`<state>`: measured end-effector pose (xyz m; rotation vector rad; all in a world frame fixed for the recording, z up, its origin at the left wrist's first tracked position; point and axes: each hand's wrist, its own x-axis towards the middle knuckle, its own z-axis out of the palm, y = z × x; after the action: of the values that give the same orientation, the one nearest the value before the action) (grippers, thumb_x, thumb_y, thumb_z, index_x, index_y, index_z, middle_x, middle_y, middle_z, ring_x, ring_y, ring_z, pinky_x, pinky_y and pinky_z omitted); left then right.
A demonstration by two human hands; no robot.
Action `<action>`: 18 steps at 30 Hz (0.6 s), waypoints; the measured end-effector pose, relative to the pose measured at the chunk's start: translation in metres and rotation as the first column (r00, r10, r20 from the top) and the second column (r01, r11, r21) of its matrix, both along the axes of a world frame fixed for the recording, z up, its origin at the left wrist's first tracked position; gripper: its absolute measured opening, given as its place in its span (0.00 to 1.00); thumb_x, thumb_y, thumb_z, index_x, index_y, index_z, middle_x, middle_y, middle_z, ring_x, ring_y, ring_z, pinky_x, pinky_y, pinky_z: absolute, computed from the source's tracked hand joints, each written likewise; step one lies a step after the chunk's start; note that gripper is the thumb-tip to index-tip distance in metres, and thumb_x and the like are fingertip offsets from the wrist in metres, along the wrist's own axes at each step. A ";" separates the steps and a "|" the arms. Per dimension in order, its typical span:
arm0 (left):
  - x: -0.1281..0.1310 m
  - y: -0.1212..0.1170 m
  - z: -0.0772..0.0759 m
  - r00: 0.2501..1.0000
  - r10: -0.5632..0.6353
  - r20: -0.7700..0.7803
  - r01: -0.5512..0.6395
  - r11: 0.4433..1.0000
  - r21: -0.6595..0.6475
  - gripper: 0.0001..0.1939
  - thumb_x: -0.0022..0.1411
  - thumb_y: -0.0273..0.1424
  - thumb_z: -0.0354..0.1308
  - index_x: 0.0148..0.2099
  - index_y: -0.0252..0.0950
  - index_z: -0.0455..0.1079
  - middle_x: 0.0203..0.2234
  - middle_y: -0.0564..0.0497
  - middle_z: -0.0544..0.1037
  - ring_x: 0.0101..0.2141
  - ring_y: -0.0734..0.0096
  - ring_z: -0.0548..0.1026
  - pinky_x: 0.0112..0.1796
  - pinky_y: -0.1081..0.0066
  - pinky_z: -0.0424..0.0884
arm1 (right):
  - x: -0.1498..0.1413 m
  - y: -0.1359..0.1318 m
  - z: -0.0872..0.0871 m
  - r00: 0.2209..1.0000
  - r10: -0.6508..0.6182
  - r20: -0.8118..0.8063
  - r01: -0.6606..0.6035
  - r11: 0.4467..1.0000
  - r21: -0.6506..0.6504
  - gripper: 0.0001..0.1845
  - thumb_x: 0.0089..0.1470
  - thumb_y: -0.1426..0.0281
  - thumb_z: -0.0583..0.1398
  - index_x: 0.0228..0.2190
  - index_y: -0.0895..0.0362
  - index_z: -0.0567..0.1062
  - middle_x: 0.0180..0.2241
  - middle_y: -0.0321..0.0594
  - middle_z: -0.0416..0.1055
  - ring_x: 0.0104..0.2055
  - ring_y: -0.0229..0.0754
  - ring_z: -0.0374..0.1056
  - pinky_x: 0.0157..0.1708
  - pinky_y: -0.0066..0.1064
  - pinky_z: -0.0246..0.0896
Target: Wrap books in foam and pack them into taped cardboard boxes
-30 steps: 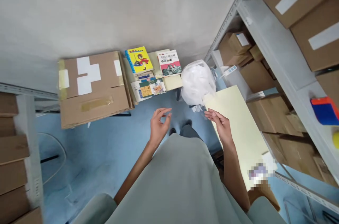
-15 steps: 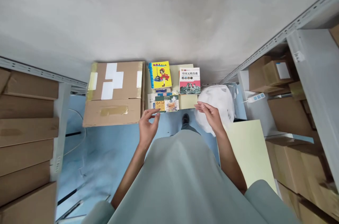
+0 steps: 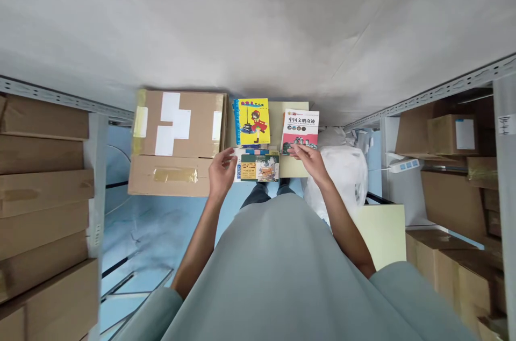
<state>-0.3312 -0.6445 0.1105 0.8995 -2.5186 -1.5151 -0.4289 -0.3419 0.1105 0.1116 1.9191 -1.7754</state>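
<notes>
My left hand (image 3: pixel 221 173) is open, thumb and fingers curved apart, in front of the cardboard and just left of a green-covered book (image 3: pixel 261 167). It holds nothing. My right hand (image 3: pixel 310 162) is open too, its fingertips over the lower edge of a white-and-pink book (image 3: pixel 300 127); whether they touch it I cannot tell. Between and beyond my hands, a yellow book (image 3: pixel 253 121) with a figure in red tops a small pile. These books rest on a pale yellow table (image 3: pixel 296 170).
Flattened cardboard boxes (image 3: pixel 177 131) lie at the left end of the table. A white plastic bag (image 3: pixel 342 174) bulges at its right, beside a second pale tabletop (image 3: pixel 381 228). Shelves of cartons (image 3: pixel 44 190) flank both sides. A power strip (image 3: pixel 403 165) hangs by the right shelf.
My view has turned to face the table, and I have come closer to it. Both hands have moved forward from over the floor to the books, the right one reaching the white-and-pink book.
</notes>
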 end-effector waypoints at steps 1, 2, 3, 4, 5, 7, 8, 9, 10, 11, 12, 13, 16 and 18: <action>-0.010 -0.006 -0.010 1.000 -0.010 0.016 0.010 1.000 -0.001 0.21 0.69 0.38 0.62 0.59 0.33 0.80 0.55 0.37 0.86 0.49 0.55 0.85 0.51 0.59 0.83 | -0.006 -0.010 -0.009 1.000 0.007 0.002 -0.007 1.000 0.013 0.42 0.57 0.31 0.66 0.52 0.54 0.87 0.51 0.49 0.87 0.51 0.56 0.85 0.58 0.48 0.80; -0.020 -0.012 -0.019 0.999 -0.023 0.039 0.023 1.000 -0.008 0.20 0.70 0.36 0.62 0.59 0.33 0.79 0.56 0.36 0.85 0.50 0.54 0.85 0.51 0.59 0.82 | -0.012 -0.020 -0.018 1.000 0.013 -0.002 -0.013 0.999 0.031 0.42 0.57 0.32 0.67 0.52 0.54 0.87 0.51 0.50 0.87 0.52 0.56 0.85 0.58 0.48 0.80; -0.030 -0.017 -0.029 0.997 -0.038 0.069 0.040 0.999 -0.024 0.20 0.70 0.35 0.62 0.60 0.32 0.79 0.57 0.35 0.85 0.50 0.53 0.85 0.52 0.59 0.82 | -0.018 -0.031 -0.027 1.000 0.022 -0.012 -0.021 0.998 0.059 0.40 0.58 0.33 0.67 0.51 0.55 0.87 0.52 0.50 0.87 0.53 0.56 0.85 0.58 0.48 0.79; -0.041 -0.021 -0.038 0.993 -0.053 0.103 0.058 0.997 -0.049 0.21 0.70 0.35 0.63 0.61 0.31 0.79 0.58 0.34 0.84 0.50 0.52 0.85 0.52 0.58 0.82 | -0.024 -0.043 -0.034 0.999 0.033 -0.025 -0.031 0.995 0.098 0.37 0.60 0.36 0.68 0.51 0.55 0.87 0.54 0.50 0.87 0.54 0.56 0.85 0.59 0.47 0.79; -0.051 -0.024 -0.047 0.988 -0.067 0.140 0.079 0.994 -0.078 0.21 0.71 0.35 0.63 0.61 0.30 0.79 0.59 0.33 0.83 0.50 0.51 0.85 0.53 0.57 0.81 | -0.031 -0.054 -0.041 0.998 0.049 -0.040 -0.042 0.988 0.150 0.34 0.62 0.40 0.68 0.51 0.55 0.86 0.55 0.50 0.86 0.56 0.55 0.84 0.60 0.45 0.78; -0.068 -0.029 -0.062 0.974 -0.089 0.210 0.117 0.985 -0.126 0.22 0.71 0.35 0.65 0.62 0.30 0.79 0.59 0.32 0.83 0.48 0.50 0.85 0.53 0.56 0.80 | -0.043 -0.076 -0.051 0.994 0.089 -0.060 -0.068 0.957 0.283 0.26 0.66 0.50 0.69 0.53 0.56 0.86 0.57 0.50 0.85 0.59 0.53 0.83 0.62 0.42 0.76; -0.075 -0.031 -0.068 0.966 -0.099 0.237 0.134 0.982 -0.135 0.22 0.71 0.35 0.65 0.62 0.30 0.80 0.59 0.33 0.83 0.47 0.50 0.85 0.53 0.56 0.80 | -0.049 -0.086 -0.055 0.992 0.108 -0.059 -0.081 0.932 0.353 0.23 0.67 0.54 0.69 0.54 0.57 0.85 0.58 0.50 0.85 0.59 0.53 0.83 0.62 0.41 0.76; -0.080 -0.033 -0.073 0.961 -0.108 0.256 0.147 0.980 -0.135 0.22 0.71 0.35 0.66 0.63 0.31 0.80 0.58 0.34 0.84 0.46 0.50 0.86 0.52 0.57 0.80 | -0.054 -0.095 -0.058 0.991 0.125 -0.051 -0.093 0.904 0.417 0.21 0.68 0.58 0.69 0.55 0.58 0.85 0.58 0.50 0.85 0.58 0.52 0.83 0.61 0.41 0.76; -0.083 -0.034 -0.078 0.957 -0.117 0.265 0.156 0.979 -0.129 0.22 0.71 0.35 0.66 0.63 0.32 0.80 0.56 0.35 0.85 0.45 0.52 0.86 0.51 0.58 0.80 | -0.057 -0.103 -0.062 0.990 0.136 -0.040 -0.102 0.875 0.474 0.21 0.68 0.61 0.69 0.56 0.59 0.85 0.57 0.51 0.85 0.58 0.52 0.83 0.60 0.41 0.76; -0.084 -0.036 -0.081 0.956 -0.124 0.267 0.160 0.980 -0.117 0.22 0.71 0.34 0.66 0.64 0.33 0.80 0.55 0.37 0.85 0.44 0.53 0.86 0.50 0.59 0.80 | -0.060 -0.109 -0.066 0.989 0.142 -0.028 -0.106 0.846 0.522 0.20 0.68 0.63 0.69 0.57 0.59 0.84 0.56 0.51 0.85 0.57 0.53 0.84 0.60 0.41 0.76; -0.084 -0.037 -0.084 0.956 -0.130 0.263 0.162 0.982 -0.101 0.22 0.71 0.33 0.65 0.64 0.33 0.80 0.53 0.38 0.86 0.43 0.53 0.86 0.49 0.60 0.79 | -0.061 -0.114 -0.070 0.990 0.142 -0.018 -0.107 0.821 0.561 0.20 0.68 0.64 0.69 0.57 0.59 0.84 0.55 0.51 0.86 0.57 0.53 0.84 0.60 0.41 0.76; -0.082 -0.038 -0.086 0.958 -0.134 0.255 0.160 0.983 -0.084 0.23 0.71 0.32 0.65 0.66 0.33 0.80 0.52 0.39 0.87 0.42 0.54 0.86 0.48 0.61 0.79 | -0.061 -0.117 -0.074 0.990 0.138 -0.011 -0.105 0.801 0.589 0.19 0.68 0.65 0.69 0.57 0.59 0.85 0.54 0.50 0.86 0.56 0.53 0.84 0.60 0.41 0.76; -0.074 -0.040 -0.090 0.964 -0.140 0.225 0.153 0.987 -0.040 0.24 0.72 0.30 0.64 0.68 0.34 0.79 0.51 0.41 0.87 0.43 0.55 0.86 0.48 0.62 0.79 | -0.054 -0.120 -0.085 0.993 0.115 -0.006 -0.086 0.771 0.632 0.15 0.67 0.68 0.68 0.52 0.58 0.87 0.52 0.49 0.87 0.56 0.53 0.84 0.61 0.42 0.76; -0.068 -0.040 -0.091 0.967 -0.144 0.209 0.152 0.988 -0.019 0.24 0.72 0.29 0.64 0.67 0.34 0.80 0.52 0.40 0.87 0.43 0.55 0.86 0.48 0.61 0.79 | -0.046 -0.119 -0.091 0.995 0.097 -0.010 -0.068 0.765 0.641 0.13 0.65 0.70 0.68 0.49 0.57 0.88 0.53 0.49 0.87 0.55 0.52 0.84 0.61 0.41 0.76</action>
<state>-0.3997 -0.6844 0.0196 0.9280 -2.8082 -1.4823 -0.4749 -0.4607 0.0193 0.2231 2.4463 -0.9941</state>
